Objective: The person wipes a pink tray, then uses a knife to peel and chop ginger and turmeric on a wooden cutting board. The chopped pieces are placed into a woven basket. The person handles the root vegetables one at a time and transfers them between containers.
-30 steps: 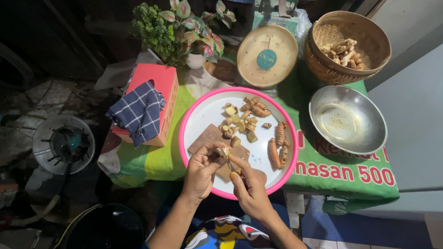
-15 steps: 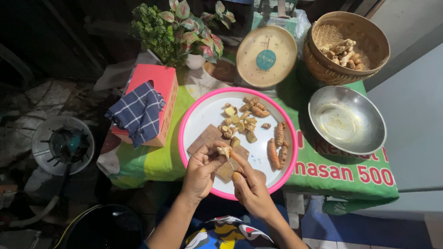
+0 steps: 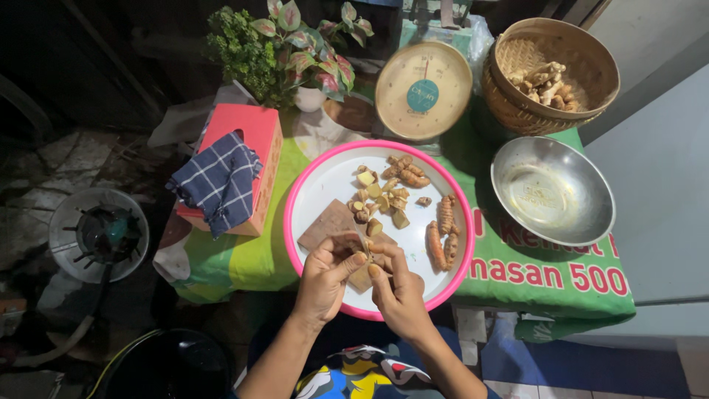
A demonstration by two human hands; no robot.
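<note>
Hands meet over the near side of the pink-rimmed tray (image 3: 310, 177): your left hand (image 3: 325, 279) and right hand (image 3: 400, 295) both pinch a small root piece (image 3: 363, 255) above a brown board (image 3: 329, 224), cut chunks (image 3: 380, 193) beyond.

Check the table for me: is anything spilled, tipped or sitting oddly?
Nothing looks spilled or tipped. The cut root pieces stay inside the pink-rimmed tray, and the steel bowl and basket sit upright. Only the checked cloth hangs loosely over the red box.
</note>
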